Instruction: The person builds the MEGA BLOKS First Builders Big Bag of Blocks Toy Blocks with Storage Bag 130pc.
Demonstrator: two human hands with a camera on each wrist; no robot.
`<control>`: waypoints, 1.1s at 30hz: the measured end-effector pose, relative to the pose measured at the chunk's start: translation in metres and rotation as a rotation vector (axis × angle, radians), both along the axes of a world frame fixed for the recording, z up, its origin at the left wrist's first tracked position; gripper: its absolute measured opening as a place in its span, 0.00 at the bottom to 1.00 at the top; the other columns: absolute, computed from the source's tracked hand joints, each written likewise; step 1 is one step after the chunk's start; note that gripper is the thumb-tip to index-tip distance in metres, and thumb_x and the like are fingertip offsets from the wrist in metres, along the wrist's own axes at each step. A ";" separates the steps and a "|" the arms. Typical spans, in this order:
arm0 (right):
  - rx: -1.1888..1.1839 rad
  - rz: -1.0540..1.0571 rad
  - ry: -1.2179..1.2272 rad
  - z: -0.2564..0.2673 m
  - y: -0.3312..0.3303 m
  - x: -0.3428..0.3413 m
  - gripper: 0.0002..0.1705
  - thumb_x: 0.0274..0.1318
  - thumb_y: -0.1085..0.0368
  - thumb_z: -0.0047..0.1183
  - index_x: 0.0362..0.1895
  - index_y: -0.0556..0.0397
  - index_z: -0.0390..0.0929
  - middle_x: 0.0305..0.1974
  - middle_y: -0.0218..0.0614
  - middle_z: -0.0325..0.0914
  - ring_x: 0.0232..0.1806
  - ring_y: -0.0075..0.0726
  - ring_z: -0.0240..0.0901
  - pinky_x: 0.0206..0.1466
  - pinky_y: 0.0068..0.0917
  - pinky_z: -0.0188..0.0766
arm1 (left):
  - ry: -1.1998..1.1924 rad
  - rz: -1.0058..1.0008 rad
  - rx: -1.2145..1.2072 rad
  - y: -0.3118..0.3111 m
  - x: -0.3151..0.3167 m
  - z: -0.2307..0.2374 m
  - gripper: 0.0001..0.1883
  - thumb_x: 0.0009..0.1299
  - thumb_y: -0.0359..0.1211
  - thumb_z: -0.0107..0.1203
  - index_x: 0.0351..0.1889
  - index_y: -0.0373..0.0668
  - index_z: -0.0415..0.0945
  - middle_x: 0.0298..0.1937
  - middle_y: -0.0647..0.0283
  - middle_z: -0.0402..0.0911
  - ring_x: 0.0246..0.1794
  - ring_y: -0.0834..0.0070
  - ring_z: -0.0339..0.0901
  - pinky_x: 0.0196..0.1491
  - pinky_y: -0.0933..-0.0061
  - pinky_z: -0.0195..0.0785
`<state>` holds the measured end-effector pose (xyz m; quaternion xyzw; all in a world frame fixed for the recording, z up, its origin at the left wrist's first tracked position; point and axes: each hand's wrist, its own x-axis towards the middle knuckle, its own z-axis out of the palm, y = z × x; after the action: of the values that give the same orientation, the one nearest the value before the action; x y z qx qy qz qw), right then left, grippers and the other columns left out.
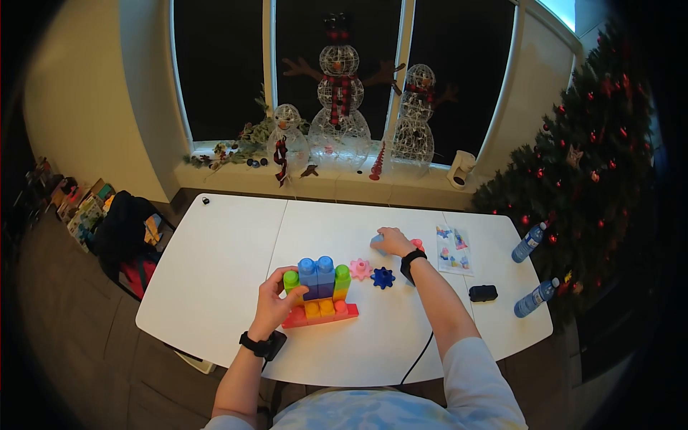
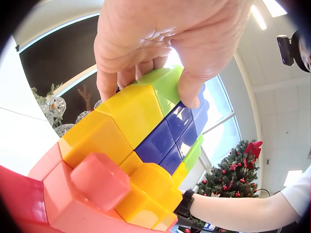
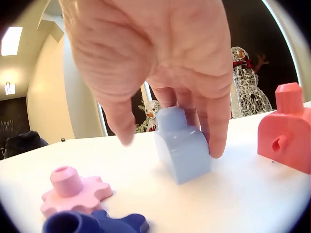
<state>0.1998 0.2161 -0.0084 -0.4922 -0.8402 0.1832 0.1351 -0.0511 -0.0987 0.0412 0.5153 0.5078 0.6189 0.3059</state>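
In the head view, a block structure stands on the table: a red base [image 1: 337, 319], orange blocks [image 1: 319, 309], blue columns [image 1: 317, 278] and green-topped stacks at both sides. My left hand [image 1: 274, 302] grips its left green block; in the left wrist view, the thumb and fingers of this hand [image 2: 165, 36] lie around the green block [image 2: 167, 87]. My right hand [image 1: 394, 242] is over a loose light blue block [image 1: 376, 242]. From the right wrist, the fingers of the hand [image 3: 155, 58] are behind and beside this block [image 3: 183, 150], its thumb apart from it.
A pink gear [image 1: 361, 269] and a dark blue gear [image 1: 383, 278] lie right of the structure. A red block [image 3: 286, 131] stands beyond my right hand. Further right are a picture sheet [image 1: 454, 251], a black case [image 1: 483, 293] and two bottles [image 1: 529, 242].
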 end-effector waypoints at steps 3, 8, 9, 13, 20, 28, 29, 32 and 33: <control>0.093 0.084 -0.033 -0.017 0.014 0.007 0.30 0.48 0.67 0.66 0.60 0.55 0.79 0.53 0.54 0.83 0.55 0.64 0.80 0.60 0.45 0.77 | 0.002 -0.009 -0.018 -0.001 -0.001 -0.001 0.20 0.70 0.25 0.68 0.59 0.36 0.76 0.49 0.64 0.85 0.50 0.78 0.81 0.59 0.71 0.75; -0.003 0.192 0.638 0.096 -0.049 -0.026 0.28 0.52 0.67 0.68 0.59 0.54 0.77 0.46 0.44 0.85 0.47 0.38 0.83 0.51 0.33 0.78 | 0.019 -0.012 -0.007 -0.001 -0.001 -0.003 0.22 0.70 0.25 0.68 0.60 0.36 0.75 0.49 0.64 0.84 0.51 0.78 0.81 0.59 0.72 0.75; -0.061 0.314 0.729 0.129 -0.079 -0.032 0.27 0.53 0.67 0.68 0.59 0.53 0.77 0.46 0.41 0.84 0.47 0.33 0.82 0.51 0.31 0.77 | 0.032 -0.014 -0.016 -0.002 -0.002 -0.002 0.22 0.70 0.25 0.68 0.60 0.35 0.75 0.49 0.64 0.84 0.51 0.78 0.81 0.59 0.72 0.75; 0.012 0.748 0.616 0.202 -0.169 -0.048 0.26 0.57 0.69 0.66 0.61 0.50 0.79 0.51 0.39 0.84 0.49 0.38 0.81 0.53 0.33 0.77 | 0.014 -0.022 -0.031 -0.003 0.001 0.002 0.22 0.70 0.26 0.68 0.60 0.35 0.75 0.50 0.63 0.84 0.51 0.77 0.81 0.59 0.71 0.75; 0.097 0.794 0.447 0.190 -0.192 -0.059 0.28 0.58 0.70 0.63 0.64 0.48 0.79 0.47 0.44 0.83 0.48 0.52 0.81 0.53 0.40 0.78 | 0.011 -0.025 -0.009 -0.002 0.001 0.002 0.22 0.70 0.26 0.68 0.61 0.34 0.75 0.51 0.63 0.84 0.52 0.77 0.80 0.60 0.71 0.74; 0.187 0.787 0.468 0.177 -0.198 -0.059 0.28 0.57 0.70 0.62 0.64 0.48 0.78 0.45 0.44 0.82 0.47 0.52 0.80 0.52 0.41 0.78 | 0.006 -0.019 -0.015 -0.003 0.001 0.004 0.22 0.70 0.26 0.68 0.60 0.34 0.75 0.51 0.63 0.84 0.52 0.77 0.80 0.58 0.71 0.74; 0.219 0.781 0.466 0.175 -0.199 -0.059 0.28 0.58 0.70 0.62 0.65 0.48 0.78 0.45 0.44 0.82 0.47 0.52 0.79 0.52 0.41 0.78 | 0.014 -0.014 -0.007 -0.003 0.001 0.004 0.22 0.70 0.26 0.68 0.60 0.34 0.75 0.51 0.63 0.84 0.52 0.78 0.80 0.58 0.71 0.75; 0.269 0.772 0.469 0.168 -0.200 -0.058 0.30 0.58 0.70 0.62 0.66 0.48 0.76 0.45 0.44 0.82 0.49 0.52 0.79 0.53 0.42 0.78 | 0.009 -0.012 -0.014 -0.004 0.003 0.002 0.22 0.70 0.26 0.68 0.60 0.34 0.75 0.50 0.63 0.84 0.51 0.78 0.80 0.58 0.71 0.75; 0.291 0.774 0.474 0.166 -0.199 -0.059 0.31 0.58 0.70 0.62 0.67 0.47 0.75 0.45 0.44 0.82 0.49 0.52 0.78 0.54 0.41 0.77 | -0.003 -0.009 -0.025 -0.003 0.003 0.003 0.22 0.70 0.27 0.68 0.60 0.34 0.75 0.50 0.64 0.84 0.51 0.78 0.80 0.58 0.71 0.75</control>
<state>0.1413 0.0166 0.1576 -0.0639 -0.9248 0.2076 0.3124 -0.0484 -0.1013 0.0441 0.5128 0.5126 0.6121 0.3158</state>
